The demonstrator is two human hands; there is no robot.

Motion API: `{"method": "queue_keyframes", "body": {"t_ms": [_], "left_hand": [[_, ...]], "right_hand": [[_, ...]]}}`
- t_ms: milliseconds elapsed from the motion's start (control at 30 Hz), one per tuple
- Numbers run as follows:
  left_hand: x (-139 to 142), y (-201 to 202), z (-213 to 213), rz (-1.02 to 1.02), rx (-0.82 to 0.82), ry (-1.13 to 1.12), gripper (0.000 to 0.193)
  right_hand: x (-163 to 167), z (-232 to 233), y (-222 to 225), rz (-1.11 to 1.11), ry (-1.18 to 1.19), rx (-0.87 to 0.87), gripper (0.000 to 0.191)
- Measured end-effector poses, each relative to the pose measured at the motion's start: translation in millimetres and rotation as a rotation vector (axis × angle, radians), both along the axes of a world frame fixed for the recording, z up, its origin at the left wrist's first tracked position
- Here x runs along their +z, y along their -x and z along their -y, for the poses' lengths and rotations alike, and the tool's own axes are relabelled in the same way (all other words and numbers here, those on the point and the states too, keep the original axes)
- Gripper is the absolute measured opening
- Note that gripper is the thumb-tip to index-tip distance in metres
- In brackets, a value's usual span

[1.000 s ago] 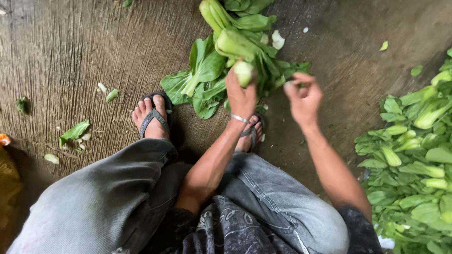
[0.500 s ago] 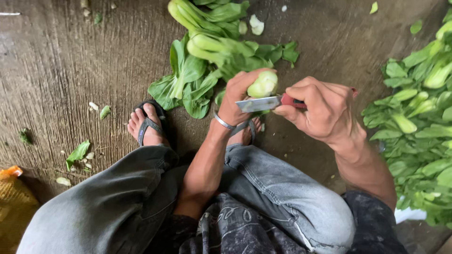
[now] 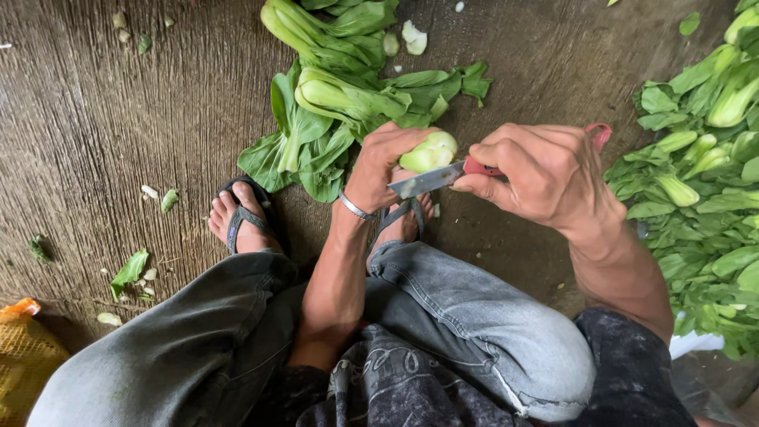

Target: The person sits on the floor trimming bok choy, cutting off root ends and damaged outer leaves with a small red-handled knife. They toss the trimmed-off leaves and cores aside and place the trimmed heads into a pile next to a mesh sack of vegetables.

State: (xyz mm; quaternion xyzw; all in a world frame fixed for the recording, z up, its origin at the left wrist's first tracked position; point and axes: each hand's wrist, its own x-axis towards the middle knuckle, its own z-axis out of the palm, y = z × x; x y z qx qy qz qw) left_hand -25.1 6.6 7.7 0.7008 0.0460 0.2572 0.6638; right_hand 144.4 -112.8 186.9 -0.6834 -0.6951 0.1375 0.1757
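We see a knife (image 3: pixel 443 177) with a dull grey metal blade and red plastic handle, a shiny metal bangle (image 3: pixel 353 208), smooth waxy bok choy (image 3: pixel 427 152), faded denim jeans (image 3: pixel 474 316), rubber sandals (image 3: pixel 241 217), and rough, brushed concrete floor (image 3: pixel 95 119).

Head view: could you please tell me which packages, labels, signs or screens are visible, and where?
Orange-yellow mesh sack: bottom left corner on the ground, partly cut off by the frame.
White bag or sheet: lower right, under the pile of greens, mostly hidden.
No labels, signs or screens are visible.
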Motion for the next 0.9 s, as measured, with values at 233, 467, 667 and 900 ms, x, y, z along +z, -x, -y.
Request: {"method": "queue_keyframes", "body": {"t_ms": [233,467,667,900], "left_hand": [[15.3,-0.6,-1.0,-0.077,-0.028,-0.035,0.054],[-1.3,-16.0,14.4,-0.501,-0.283,0.022,0.049],[-53.0,-18.0,29.1,-0.445,-0.155,-0.13,0.079],[-110.6,-10.2,-4.7,-0.801,1.13,0.254,0.053]], "right_hand": [[-8.5,19.9,-54.3,0.029,0.127,-0.254,0.042],[-77.0,40.5,-30.5,-0.596,0.272,-0.376,0.057],[-174.0,103.2,-24.8,-0.792,0.455,-0.795,0.023],[-96.4,336.5,-174.3,-0.235,-0.606,-2.14,0.035]]}}
